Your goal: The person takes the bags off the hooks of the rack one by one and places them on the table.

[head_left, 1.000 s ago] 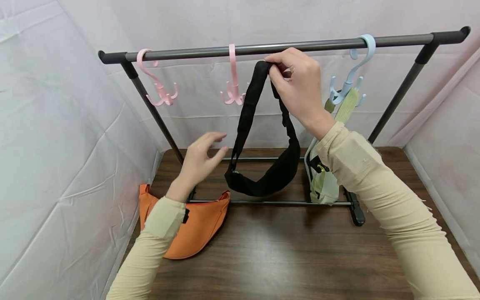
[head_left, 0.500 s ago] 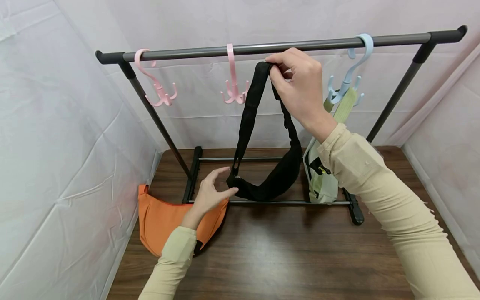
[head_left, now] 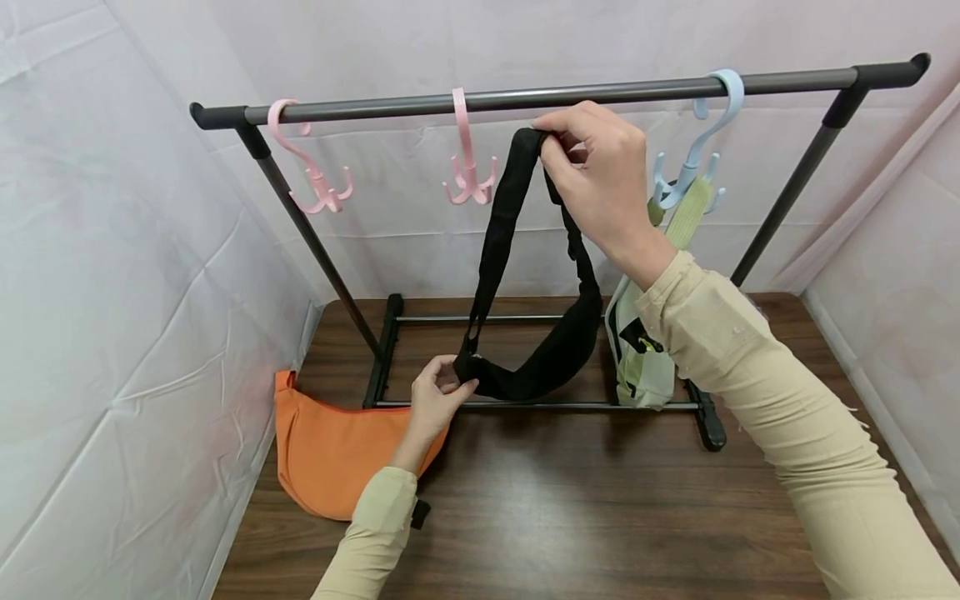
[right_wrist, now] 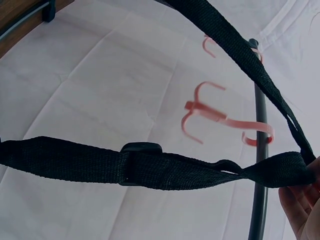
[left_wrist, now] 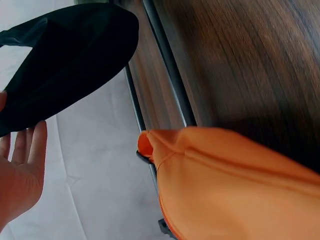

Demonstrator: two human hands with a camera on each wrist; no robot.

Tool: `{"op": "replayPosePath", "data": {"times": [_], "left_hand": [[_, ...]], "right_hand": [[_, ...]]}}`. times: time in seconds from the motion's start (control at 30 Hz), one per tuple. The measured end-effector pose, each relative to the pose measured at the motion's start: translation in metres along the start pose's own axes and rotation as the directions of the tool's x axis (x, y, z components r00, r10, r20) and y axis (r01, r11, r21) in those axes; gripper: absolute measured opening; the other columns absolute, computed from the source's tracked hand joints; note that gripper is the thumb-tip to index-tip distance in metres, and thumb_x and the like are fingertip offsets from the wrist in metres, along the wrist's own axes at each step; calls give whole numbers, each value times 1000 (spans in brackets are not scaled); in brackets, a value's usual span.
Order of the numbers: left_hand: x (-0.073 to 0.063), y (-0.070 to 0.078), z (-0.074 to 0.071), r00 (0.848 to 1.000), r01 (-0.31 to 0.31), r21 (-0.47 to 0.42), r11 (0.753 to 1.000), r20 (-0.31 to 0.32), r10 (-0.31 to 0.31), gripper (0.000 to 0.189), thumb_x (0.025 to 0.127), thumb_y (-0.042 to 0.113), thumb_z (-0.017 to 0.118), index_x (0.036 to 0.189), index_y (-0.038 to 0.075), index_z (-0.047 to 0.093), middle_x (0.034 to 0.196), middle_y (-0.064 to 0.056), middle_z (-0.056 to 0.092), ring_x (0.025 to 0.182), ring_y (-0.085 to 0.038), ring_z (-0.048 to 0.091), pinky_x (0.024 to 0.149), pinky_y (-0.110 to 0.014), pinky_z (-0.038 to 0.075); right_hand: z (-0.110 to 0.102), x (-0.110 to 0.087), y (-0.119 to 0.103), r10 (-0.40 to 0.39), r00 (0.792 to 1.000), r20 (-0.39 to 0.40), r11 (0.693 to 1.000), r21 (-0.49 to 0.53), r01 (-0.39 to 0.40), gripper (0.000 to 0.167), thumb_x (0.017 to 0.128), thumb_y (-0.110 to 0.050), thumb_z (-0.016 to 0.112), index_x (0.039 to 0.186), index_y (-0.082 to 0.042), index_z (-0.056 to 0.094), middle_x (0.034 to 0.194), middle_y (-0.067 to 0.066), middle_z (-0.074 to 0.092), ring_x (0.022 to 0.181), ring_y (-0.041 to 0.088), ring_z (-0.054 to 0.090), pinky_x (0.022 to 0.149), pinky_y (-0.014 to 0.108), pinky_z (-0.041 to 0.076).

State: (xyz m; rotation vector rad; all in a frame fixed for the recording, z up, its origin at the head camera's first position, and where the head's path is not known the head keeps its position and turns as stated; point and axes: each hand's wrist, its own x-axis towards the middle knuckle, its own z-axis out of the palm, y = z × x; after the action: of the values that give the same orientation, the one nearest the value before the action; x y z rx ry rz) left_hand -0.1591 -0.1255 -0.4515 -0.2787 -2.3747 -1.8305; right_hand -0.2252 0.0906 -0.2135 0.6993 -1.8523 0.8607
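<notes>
1 blk bag (head_left: 558, 364), 1 orng bag (head_left: 337, 458), 1 lt-grn bag (head_left: 651, 379) = 3 tot. 2 pink hooks (head_left: 470, 185) + 1 blue hook (head_left: 697, 157) = 3. 1 rack (head_left: 318, 254) w/ 1 top rail (head_left: 570, 94), 2 btm bars (head_left: 585, 406); 1 L hand (head_left: 433, 404), 1 R hand (head_left: 602, 175).

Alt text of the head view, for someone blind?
A person's right fingers hold up a black bag by its strap; the left fingers pinch its lower end. Pink hooks and a blue hook hang from a dark rail; an orange bag sits lower left.
</notes>
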Motion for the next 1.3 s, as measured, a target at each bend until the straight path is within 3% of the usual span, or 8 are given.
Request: {"op": "replayPosePath", "data": {"times": [0.33, 0.5, 0.63, 0.8, 0.97, 1.17, 1.3], "left_hand": [[2, -4, 5, 993, -2, -162, 987, -117, -17, 16, 75, -10, 65, 89, -11, 58, 85, -11, 60, 78, -6, 59, 65, -16, 51], [-1, 3, 4, 989, -85, -135, 987, -129, 68, 13, 77, -10, 63, 88, -12, 58, 84, -16, 61, 78, -6, 60, 60, -14, 50], [-4, 12, 2, 981, -158, -121, 980, -128, 143, 10, 78, -10, 62, 87, -12, 58, 83, -22, 60, 69, -6, 58, 52, -13, 46], [-7, 19, -2, 973, -199, -160, 967, -152, 175, 10, 77, -14, 60, 86, -13, 58, 82, -9, 61, 65, -1, 56, 51, -12, 45], [-10, 18, -7, 969, -215, -183, 959, -163, 185, 9, 78, -13, 61, 86, -14, 57, 84, 8, 60, 73, -1, 59, 58, -12, 49], [-10, -1, -13, 965, -225, -204, 953, -183, 189, 10, 79, -9, 61, 89, -10, 58, 86, 7, 62, 76, -3, 60, 61, -14, 50], [-13, 6, -17, 953, -262, -197, 945, -204, 222, 11, 78, -15, 59, 87, -9, 58, 85, 10, 61, 75, -2, 60, 58, -13, 48]], "right_hand": [[-2, -2, 7, 18, 1000, -14, 1000, 1, -18, 19, 85, 0, 52, 90, 1, 70, 79, 11, 64, 68, 14, 60, 60, 11, 45], [-3, -3, 12, 41, 999, -15, 999, -10, -41, 19, 84, 1, 52, 88, 2, 70, 79, 11, 65, 67, 14, 59, 59, 11, 44], [-3, -5, 16, 130, 992, 4, 991, -39, -130, 21, 85, 0, 51, 89, -1, 71, 79, 9, 65, 68, 12, 59, 60, 13, 45], [-2, -10, 24, 172, 985, 22, 983, -68, -170, 21, 85, -2, 51, 89, -2, 71, 79, 9, 66, 69, 13, 59, 61, 16, 46], [2, -17, 34, 196, 978, 74, 976, -108, -187, 21, 86, -4, 50, 91, -2, 71, 83, 10, 66, 72, 16, 60, 64, 24, 50], [12, -33, 48, 249, 954, 165, 961, -161, -223, 21, 86, -5, 50, 93, -1, 70, 87, 11, 66, 74, 19, 60, 67, 29, 50], [18, -45, 56, 286, 926, 245, 949, -206, -239, 22, 87, -7, 50, 95, -2, 70, 90, 11, 66, 75, 20, 60, 67, 31, 48]]}}
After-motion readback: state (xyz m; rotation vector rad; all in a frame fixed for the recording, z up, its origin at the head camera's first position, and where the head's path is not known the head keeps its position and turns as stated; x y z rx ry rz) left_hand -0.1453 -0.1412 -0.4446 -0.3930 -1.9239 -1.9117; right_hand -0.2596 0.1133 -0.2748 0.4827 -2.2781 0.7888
